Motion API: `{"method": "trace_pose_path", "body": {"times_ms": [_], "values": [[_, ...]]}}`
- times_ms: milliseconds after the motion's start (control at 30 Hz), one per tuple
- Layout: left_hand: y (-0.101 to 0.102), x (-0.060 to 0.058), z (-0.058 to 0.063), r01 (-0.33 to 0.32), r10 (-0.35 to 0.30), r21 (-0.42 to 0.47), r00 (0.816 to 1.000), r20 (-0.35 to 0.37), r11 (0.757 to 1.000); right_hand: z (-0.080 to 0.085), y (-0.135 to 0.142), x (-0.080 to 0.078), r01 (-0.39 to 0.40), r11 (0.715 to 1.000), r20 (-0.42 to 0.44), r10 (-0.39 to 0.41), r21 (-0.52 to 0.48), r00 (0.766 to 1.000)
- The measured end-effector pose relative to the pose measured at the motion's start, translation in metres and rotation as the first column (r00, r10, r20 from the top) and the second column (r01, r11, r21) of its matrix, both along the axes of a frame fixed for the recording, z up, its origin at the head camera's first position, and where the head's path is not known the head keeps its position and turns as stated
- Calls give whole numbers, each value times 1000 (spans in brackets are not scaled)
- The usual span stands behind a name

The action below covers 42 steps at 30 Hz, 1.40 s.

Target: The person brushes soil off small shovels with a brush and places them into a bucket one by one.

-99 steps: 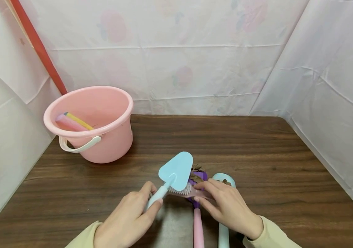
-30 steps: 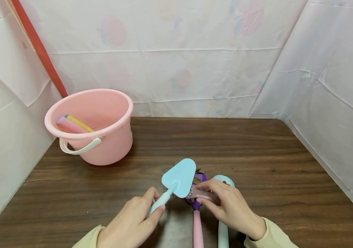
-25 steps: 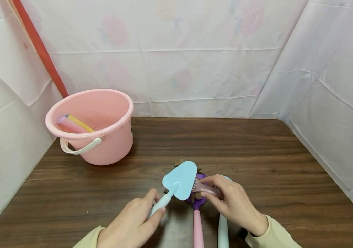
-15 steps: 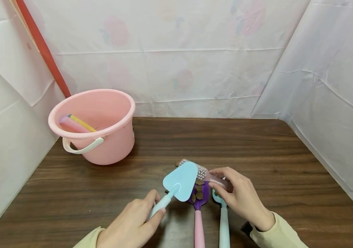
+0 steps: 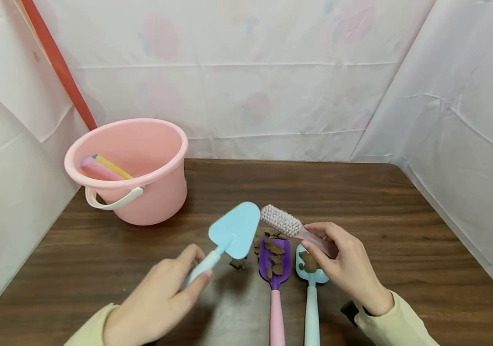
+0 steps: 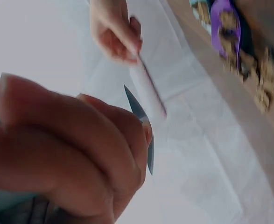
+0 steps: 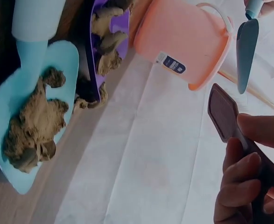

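Observation:
My left hand [image 5: 155, 293] grips the handle of a light blue trowel [image 5: 239, 228], its triangular blade raised over the table. In my right hand [image 5: 350, 266] is a pink-handled scrubbing brush [image 5: 282, 221], pinched by the handle with white bristles showing. The brush head lies just right of the trowel tip in the head view. Below them lies a purple shovel [image 5: 287, 262] with a pink handle, brown clods [image 5: 274, 247] on its blade. A pale blue shovel [image 5: 312, 312] beside it also bears brown lumps [image 7: 36, 121]. More brown bits [image 5: 238, 263] lie on the table left of the purple blade.
A pink bucket [image 5: 155, 202] with a white handle stands at the back left, a pink and a yellow item [image 5: 112, 166] inside. White sheeting [image 5: 272, 96] encloses the dark wooden table [image 5: 337, 192]. A small black object [image 5: 350, 311] lies by my right wrist.
The brush has left the area over the purple shovel and risen up and to the right. The trowel has moved left and up, uncovering the brown bits and the shovel blades.

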<state>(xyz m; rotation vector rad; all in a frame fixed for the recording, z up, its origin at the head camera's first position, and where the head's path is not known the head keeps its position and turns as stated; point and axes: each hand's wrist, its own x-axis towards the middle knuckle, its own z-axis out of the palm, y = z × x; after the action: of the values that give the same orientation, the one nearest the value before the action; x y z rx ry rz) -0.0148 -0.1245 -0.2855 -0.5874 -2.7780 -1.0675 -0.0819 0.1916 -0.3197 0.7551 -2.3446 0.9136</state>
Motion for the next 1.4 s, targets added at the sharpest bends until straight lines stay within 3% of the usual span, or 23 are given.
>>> {"method": "trace_pose_path", "body": {"times_ms": [167, 400, 500, 667, 800, 933, 1400], "values": [[-15, -5, 22, -87, 83, -43, 994, -77, 995, 4, 3, 0, 12, 1000, -7, -12, 7, 1000], [-43, -23, 52, -159, 139, -92, 971, -194, 983, 5, 4, -1, 3, 1000, -1, -3, 6, 1000], [-57, -33, 63, -205, 179, -112, 962, -205, 972, 5, 4, -1, -3, 1000, -3, 3, 5, 1000], [-78, -51, 79, -278, 264, -147, 958, -109, 949, 4, 4, -2, -18, 1000, -16, 18, 16, 1000], [-91, -63, 87, -307, 306, -176, 951, -37, 935, 3, 4, -3, -28, 999, -24, 29, 40, 999], [-100, -76, 94, -338, 340, -222, 940, -30, 915, 1, 5, -2, -21, 998, -8, 21, 61, 1000], [-121, -115, 109, -383, 372, -403, 922, -110, 831, 0, 5, 0, -38, 996, 14, 37, 86, 999]]}}
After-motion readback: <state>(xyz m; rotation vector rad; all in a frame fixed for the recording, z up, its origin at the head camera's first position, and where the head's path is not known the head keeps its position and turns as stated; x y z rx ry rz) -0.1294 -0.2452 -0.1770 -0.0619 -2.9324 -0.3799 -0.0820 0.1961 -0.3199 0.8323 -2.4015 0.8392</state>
